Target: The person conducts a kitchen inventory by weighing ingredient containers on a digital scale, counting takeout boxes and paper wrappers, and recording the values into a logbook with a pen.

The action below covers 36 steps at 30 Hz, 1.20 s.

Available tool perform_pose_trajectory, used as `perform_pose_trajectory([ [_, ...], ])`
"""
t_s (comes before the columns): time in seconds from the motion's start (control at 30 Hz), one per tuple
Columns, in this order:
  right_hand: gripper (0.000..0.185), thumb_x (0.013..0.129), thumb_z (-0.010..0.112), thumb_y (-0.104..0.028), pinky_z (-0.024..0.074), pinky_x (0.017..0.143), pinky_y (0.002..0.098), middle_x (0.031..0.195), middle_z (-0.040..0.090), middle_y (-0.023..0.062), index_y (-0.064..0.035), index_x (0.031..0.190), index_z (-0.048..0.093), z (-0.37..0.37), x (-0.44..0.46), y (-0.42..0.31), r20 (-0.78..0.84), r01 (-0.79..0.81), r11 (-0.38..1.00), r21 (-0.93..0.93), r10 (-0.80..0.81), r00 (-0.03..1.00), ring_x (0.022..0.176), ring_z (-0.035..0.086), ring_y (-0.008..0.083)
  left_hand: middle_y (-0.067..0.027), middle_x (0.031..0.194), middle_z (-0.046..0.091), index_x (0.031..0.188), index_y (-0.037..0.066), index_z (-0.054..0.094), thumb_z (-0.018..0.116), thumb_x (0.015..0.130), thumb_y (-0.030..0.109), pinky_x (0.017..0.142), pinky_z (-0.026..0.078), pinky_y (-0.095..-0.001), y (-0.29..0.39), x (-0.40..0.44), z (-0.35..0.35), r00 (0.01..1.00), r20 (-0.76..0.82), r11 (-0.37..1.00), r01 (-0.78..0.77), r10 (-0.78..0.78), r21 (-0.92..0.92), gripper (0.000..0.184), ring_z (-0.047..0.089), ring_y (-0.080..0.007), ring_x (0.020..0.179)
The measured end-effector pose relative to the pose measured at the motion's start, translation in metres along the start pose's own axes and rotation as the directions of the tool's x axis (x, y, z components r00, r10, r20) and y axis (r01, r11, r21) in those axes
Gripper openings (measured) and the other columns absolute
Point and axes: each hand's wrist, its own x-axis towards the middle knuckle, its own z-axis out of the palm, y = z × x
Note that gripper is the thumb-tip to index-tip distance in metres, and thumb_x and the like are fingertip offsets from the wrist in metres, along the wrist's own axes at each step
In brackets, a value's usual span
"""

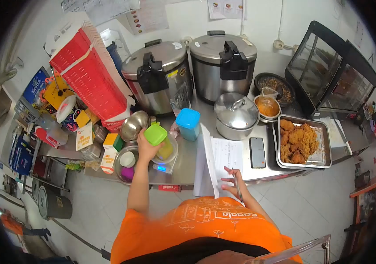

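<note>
steel counter (pixel 185 165): runs across the middle of the frame, beneath a pale wall (pixel 179 17) hung with papers.
left fingers: our left hand (pixel 147 148) is curled around the side of the green-topped container (pixel 156 134); we cannot see every fingertip.
right fingers: our right hand (pixel 236 185) has a pen (pixel 239 188) between loosely spread fingers, lower centre; we cannot tell whether its tip meets paper.
green-topped container: left of centre, above the scale (pixel 173 167) and partly over the clear bowl (pixel 175 143); something yellow shows beneath, in which vessel we cannot tell.
scale display: lit blue, its figures too small for us to read.
notebook: the notebook (pixel 227 152) lies open at centre, writing on its page, one leaf raised.
progress: we judge the work partway: scale on, notes begun; container not yet let go, notes perhaps unfinished.
farther out: blue-lidded container (pixel 188 118) just right of the bowl; phone (pixel 257 152) and fried pieces (pixel 300 140) at right; two large cookers (pixel 223 66) at upper centre.
</note>
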Motion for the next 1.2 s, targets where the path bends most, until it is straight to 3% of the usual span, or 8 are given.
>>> perform_pose_trajectory([
  [0.23, 0.051, 0.079, 0.072, -0.021, 0.0515, 0.082, 0.0401, 0.142, 0.034, 0.0204, -0.0112, 0.108, 0.032, 0.021, -0.011, -0.014, 0.051, -0.041, 0.977, -0.21, 0.052, 0.997, 0.111, 0.052, 0.0333, -0.0219, 0.119, 0.042, 0.121, 0.0, 0.034, 0.084, 0.056, 0.023, 0.096, 0.033, -0.0471, 0.012, 0.069, 0.013, 0.952, -0.306, 0.999, -0.028, 0.015, -0.037, 0.085, 0.04, -0.038, 0.113],
  [0.5, 0.038, 0.086, 0.064, -0.012, 0.0511, 0.084, 0.0416, 0.139, 0.037, 0.0205, -0.0092, 0.107, 0.033, 0.023, -0.023, -0.014, -0.046, -0.038, 0.989, -0.141, 0.032, 0.998, 0.11, 0.053, 0.0304, -0.023, 0.128, 0.036, 0.129, 0.001, 0.026, 0.088, 0.05, 0.035, 0.1, 0.029, -0.0526, -0.083, 0.095, 0.122, 0.993, -0.109, 0.999, 0.038, -0.041, -0.031, 0.106, 0.032, -0.0406, 0.122],
  [0.6, 0.033, 0.087, 0.06, -0.008, 0.051, 0.085, 0.0408, 0.139, 0.038, 0.0194, -0.0088, 0.107, 0.033, 0.024, -0.031, -0.016, -0.062, -0.048, 0.984, -0.172, 0.038, 0.997, 0.11, 0.053, 0.0288, -0.0231, 0.136, 0.029, 0.134, 0.001, 0.022, 0.087, 0.051, 0.038, 0.103, 0.025, -0.0535, -0.011, 0.096, 0.099, 0.936, -0.085, 0.896, 0.352, -0.342, 0.271, 0.112, 0.026, -0.0394, 0.127],
  [0.73, 0.03, 0.088, 0.058, -0.006, 0.0511, 0.084, 0.0399, 0.139, 0.039, 0.0175, -0.0087, 0.107, 0.034, 0.023, -0.041, -0.004, -0.121, -0.078, 0.984, -0.162, 0.059, 0.991, 0.111, 0.051, 0.027, -0.0196, 0.14, 0.027, 0.134, 0.003, 0.03, 0.076, 0.065, 0.046, 0.1, 0.023, -0.0565, 0.03, 0.111, 0.093, 0.985, -0.068, 0.954, -0.134, 0.157, 0.27, 0.094, 0.024, -0.0366, 0.13],
  [0.87, 0.028, 0.088, 0.056, -0.005, 0.0505, 0.083, 0.0394, 0.138, 0.041, 0.0157, -0.0097, 0.107, 0.035, 0.024, -0.049, 0.007, -0.16, -0.097, 0.993, -0.073, 0.084, 0.984, 0.113, 0.05, 0.0263, -0.012, 0.113, 0.059, 0.119, 0.007, 0.054, 0.068, 0.074, 0.033, 0.092, 0.029, -0.0542, 0.038, 0.154, 0.12, 0.999, 0.023, 0.956, 0.016, -0.023, 0.295, 0.053, 0.049, -0.0285, 0.113],
  [0.93, 0.028, 0.089, 0.055, -0.006, 0.0495, 0.083, 0.0386, 0.138, 0.041, 0.015, -0.0103, 0.109, 0.036, 0.027, -0.052, 0.002, -0.169, -0.11, 0.992, -0.06, 0.098, 0.981, 0.113, 0.05, 0.0255, -0.0102, 0.093, 0.065, 0.097, 0.008, 0.065, 0.067, 0.075, 0.026, 0.084, 0.038, -0.0475, 0.039, 0.166, 0.118, 0.997, 0.065, 0.966, -0.054, 0.039, 0.252, 0.029, 0.058, -0.0264, 0.095],
  [1.0, 0.028, 0.089, 0.055, -0.006, 0.049, 0.084, 0.0381, 0.138, 0.041, 0.0149, -0.0103, 0.109, 0.036, 0.027, -0.053, 0.0, -0.17, -0.109, 0.992, -0.065, 0.097, 0.981, 0.113, 0.05, 0.025, -0.0111, 0.084, 0.064, 0.08, 0.006, 0.067, 0.065, 0.076, 0.018, 0.072, 0.044, -0.0398, 0.029, 0.18, 0.131, 0.993, 0.0, 0.985, -0.115, 0.116, -0.129, 0.013, 0.06, -0.0264, 0.083],
  [1.2, 0.024, 0.089, 0.054, -0.007, 0.0475, 0.084, 0.0342, 0.133, 0.047, 0.0149, -0.0079, 0.108, 0.04, 0.025, -0.05, 0.009, -0.125, -0.159, 0.985, -0.067, 0.15, 0.981, 0.109, 0.051, 0.0214, -0.0089, 0.074, 0.062, 0.084, 0.003, 0.067, 0.067, 0.079, 0.011, 0.063, 0.046, -0.0285, 0.098, 0.168, 0.035, 0.88, -0.318, 0.907, -0.406, 0.354, -0.113, 0.01, 0.058, -0.0183, 0.066],
])
